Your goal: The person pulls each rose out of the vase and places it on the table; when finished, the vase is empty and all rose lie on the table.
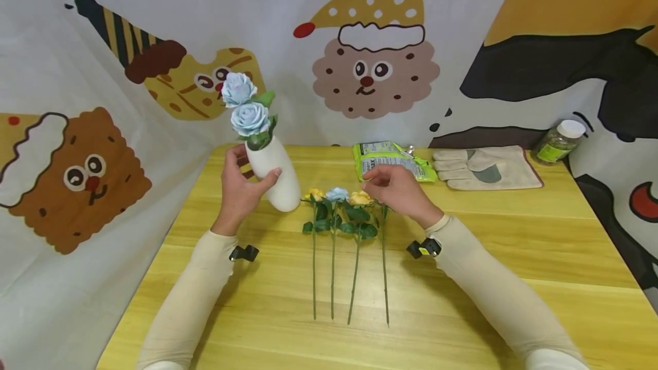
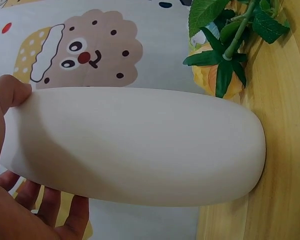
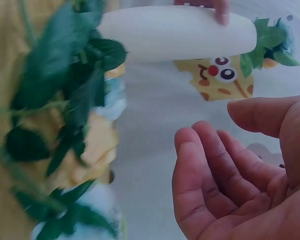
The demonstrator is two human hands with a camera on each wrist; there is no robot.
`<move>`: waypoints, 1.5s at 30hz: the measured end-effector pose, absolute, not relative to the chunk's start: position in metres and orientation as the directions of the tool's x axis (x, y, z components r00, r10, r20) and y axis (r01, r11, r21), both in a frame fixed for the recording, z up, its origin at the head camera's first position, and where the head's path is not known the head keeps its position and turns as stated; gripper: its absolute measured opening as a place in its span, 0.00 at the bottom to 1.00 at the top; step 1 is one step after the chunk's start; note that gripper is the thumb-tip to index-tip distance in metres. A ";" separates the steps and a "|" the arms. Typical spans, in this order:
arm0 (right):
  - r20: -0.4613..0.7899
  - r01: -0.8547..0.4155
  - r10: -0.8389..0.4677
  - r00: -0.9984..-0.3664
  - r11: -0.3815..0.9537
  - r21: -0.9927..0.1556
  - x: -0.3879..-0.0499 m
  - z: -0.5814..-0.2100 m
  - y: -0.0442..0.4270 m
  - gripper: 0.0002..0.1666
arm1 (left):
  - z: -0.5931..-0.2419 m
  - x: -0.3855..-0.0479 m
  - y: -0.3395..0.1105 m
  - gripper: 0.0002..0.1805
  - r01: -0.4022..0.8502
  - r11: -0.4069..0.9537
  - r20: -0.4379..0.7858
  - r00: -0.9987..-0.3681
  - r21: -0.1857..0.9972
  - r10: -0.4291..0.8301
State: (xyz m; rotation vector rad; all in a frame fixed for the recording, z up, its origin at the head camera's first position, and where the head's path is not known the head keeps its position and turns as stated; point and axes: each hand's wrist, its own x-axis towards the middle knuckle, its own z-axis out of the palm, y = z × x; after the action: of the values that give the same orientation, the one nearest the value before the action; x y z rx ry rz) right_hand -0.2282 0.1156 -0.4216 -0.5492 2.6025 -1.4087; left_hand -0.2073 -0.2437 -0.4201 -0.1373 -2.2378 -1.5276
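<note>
My left hand [image 1: 240, 187] grips a white vase [image 1: 280, 179] round its upper part, thumb in front. The vase leans, with two light blue roses [image 1: 249, 119] in its mouth. To its right, several stemmed flowers lie side by side, among them a yellow one [image 1: 315, 194], a blue one [image 1: 337, 194] and another yellow one [image 1: 361, 198]. My right hand [image 1: 403, 192] hovers at the head end of the rightmost stem [image 1: 385, 273], hiding its bloom in the head view. In the right wrist view this hand [image 3: 230, 175] holds nothing, its fingers loosely bent and thumb apart.
Behind the right hand lies a green and white packet [image 1: 388, 161]. Further right are light work gloves [image 1: 488, 168] and a clear jar [image 1: 557, 143] with a white lid, near the back edge of the wooden table [image 1: 462, 301]. A cartoon-printed cloth [image 1: 288, 61] hangs behind.
</note>
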 end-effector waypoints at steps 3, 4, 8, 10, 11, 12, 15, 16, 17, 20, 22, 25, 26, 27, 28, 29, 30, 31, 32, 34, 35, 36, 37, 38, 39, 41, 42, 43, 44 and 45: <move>0.094 -0.282 -0.376 -0.922 0.483 -0.829 -0.231 -0.414 0.106 0.14 | -0.421 -0.208 -0.243 0.44 0.309 0.398 0.396 -0.904 0.864 -0.158; 0.102 -0.288 -0.377 -0.920 0.476 -0.831 -0.232 -0.411 0.102 0.14 | -0.421 -0.208 -0.243 0.44 0.307 0.401 0.396 -0.904 0.863 -0.161; 0.151 -0.322 -0.384 -0.911 0.436 -0.840 -0.235 -0.398 0.085 0.13 | -0.422 -0.208 -0.243 0.44 0.303 0.409 0.396 -0.903 0.861 -0.165; 0.176 -0.341 -0.385 -0.906 0.418 -0.842 -0.236 -0.391 0.076 0.12 | -0.422 -0.208 -0.244 0.44 0.302 0.409 0.396 -0.903 0.861 -0.166; 0.191 -0.352 -0.385 -0.903 0.408 -0.842 -0.236 -0.388 0.072 0.11 | -0.421 -0.208 -0.244 0.44 0.302 0.409 0.395 -0.904 0.861 -0.165; 0.205 -0.362 -0.385 -0.900 0.396 -0.844 -0.237 -0.385 0.067 0.11 | -0.421 -0.208 -0.244 0.44 0.304 0.407 0.396 -0.904 0.861 -0.162; 0.239 -0.383 -0.386 -0.891 0.359 -0.851 -0.239 -0.378 0.054 0.10 | -0.420 -0.209 -0.245 0.44 0.308 0.402 0.396 -0.905 0.862 -0.157; 0.250 -0.393 -0.389 -0.886 0.346 -0.852 -0.239 -0.376 0.050 0.09 | -0.419 -0.209 -0.245 0.44 0.309 0.402 0.397 -0.905 0.862 -0.156; 0.260 -0.399 -0.390 -0.883 0.334 -0.854 -0.240 -0.374 0.045 0.09 | -0.419 -0.209 -0.245 0.44 0.309 0.401 0.397 -0.904 0.862 -0.157; 0.278 -0.411 -0.393 -0.876 0.308 -0.858 -0.240 -0.367 0.032 0.09 | -0.419 -0.210 -0.244 0.43 0.309 0.401 0.398 -0.903 0.862 -0.161; 0.292 -0.420 -0.391 -0.873 0.298 -0.857 -0.239 -0.362 0.024 0.10 | -0.419 -0.209 -0.243 0.43 0.304 0.403 0.394 -0.905 0.863 -0.162; 0.308 -0.432 -0.387 -0.869 0.291 -0.854 -0.239 -0.355 0.011 0.10 | -0.419 -0.208 -0.243 0.43 0.300 0.404 0.389 -0.907 0.864 -0.160; 0.314 -0.437 -0.389 -0.866 0.282 -0.854 -0.239 -0.352 0.007 0.10 | -0.419 -0.208 -0.243 0.43 0.298 0.405 0.388 -0.908 0.864 -0.160; 0.321 -0.443 -0.392 -0.862 0.275 -0.853 -0.239 -0.350 0.002 0.11 | -0.420 -0.208 -0.243 0.43 0.298 0.407 0.388 -0.908 0.864 -0.159; 0.327 -0.448 -0.394 -0.859 0.269 -0.853 -0.240 -0.347 -0.002 0.11 | -0.420 -0.208 -0.243 0.43 0.299 0.408 0.389 -0.907 0.862 -0.158; 0.332 -0.453 -0.398 -0.855 0.261 -0.852 -0.240 -0.344 -0.006 0.11 | -0.420 -0.208 -0.243 0.43 0.301 0.409 0.391 -0.907 0.861 -0.157; 0.340 -0.460 -0.404 -0.850 0.253 -0.851 -0.240 -0.341 -0.010 0.12 | -0.420 -0.208 -0.244 0.43 0.302 0.410 0.393 -0.906 0.861 -0.156; 0.344 -0.465 -0.409 -0.845 0.245 -0.851 -0.239 -0.339 -0.014 0.12 | -0.420 -0.208 -0.244 0.43 0.304 0.411 0.394 -0.906 0.860 -0.155; 0.344 -0.465 -0.414 -0.843 0.240 -0.852 -0.239 -0.337 -0.017 0.12 | -0.420 -0.209 -0.244 0.43 0.305 0.412 0.395 -0.906 0.859 -0.153; 0.342 -0.466 -0.423 -0.839 0.235 -0.853 -0.238 -0.333 -0.024 0.13 | -0.420 -0.208 -0.244 0.43 0.307 0.409 0.396 -0.906 0.859 -0.151; 0.342 -0.467 -0.427 -0.837 0.231 -0.853 -0.237 -0.331 -0.028 0.13 | -0.420 -0.208 -0.244 0.43 0.308 0.407 0.395 -0.906 0.860 -0.150; 0.344 -0.469 -0.432 -0.834 0.227 -0.853 -0.236 -0.330 -0.032 0.13 | -0.419 -0.208 -0.244 0.43 0.308 0.406 0.395 -0.906 0.860 -0.151; 0.344 -0.471 -0.437 -0.831 0.222 -0.854 -0.235 -0.329 -0.035 0.12 | -0.419 -0.208 -0.244 0.43 0.309 0.402 0.396 -0.906 0.862 -0.152; 0.346 -0.474 -0.443 -0.827 0.219 -0.853 -0.234 -0.328 -0.039 0.12 | -0.419 -0.208 -0.243 0.43 0.310 0.400 0.397 -0.905 0.862 -0.153; 0.349 -0.480 -0.450 -0.822 0.217 -0.850 -0.232 -0.327 -0.042 0.12 | -0.419 -0.208 -0.243 0.43 0.311 0.399 0.397 -0.904 0.863 -0.155; 0.365 -0.504 -0.466 -0.806 0.217 -0.836 -0.231 -0.328 -0.049 0.11 | -0.418 -0.208 -0.242 0.42 0.303 0.399 0.392 -0.905 0.865 -0.163; 0.374 -0.518 -0.472 -0.798 0.223 -0.825 -0.230 -0.328 -0.052 0.11 | -0.418 -0.208 -0.242 0.42 0.303 0.400 0.393 -0.904 0.865 -0.167; 0.382 -0.531 -0.476 -0.792 0.229 -0.815 -0.230 -0.328 -0.055 0.11 | -0.418 -0.209 -0.241 0.42 0.303 0.399 0.394 -0.903 0.865 -0.170; 0.391 -0.544 -0.479 -0.786 0.234 -0.806 -0.229 -0.329 -0.058 0.11 | -0.417 -0.209 -0.241 0.41 0.302 0.402 0.395 -0.903 0.865 -0.172; 0.400 -0.553 -0.478 -0.782 0.237 -0.798 -0.229 -0.329 -0.060 0.11 | -0.417 -0.209 -0.242 0.41 0.303 0.402 0.396 -0.902 0.864 -0.172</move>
State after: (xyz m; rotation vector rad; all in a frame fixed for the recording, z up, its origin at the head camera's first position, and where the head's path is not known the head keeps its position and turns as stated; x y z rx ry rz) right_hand -0.2295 -0.0598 -0.3294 -1.0553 2.5267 -1.6829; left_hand -0.2092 -0.2416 -0.4173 -0.1118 -2.2384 -1.5102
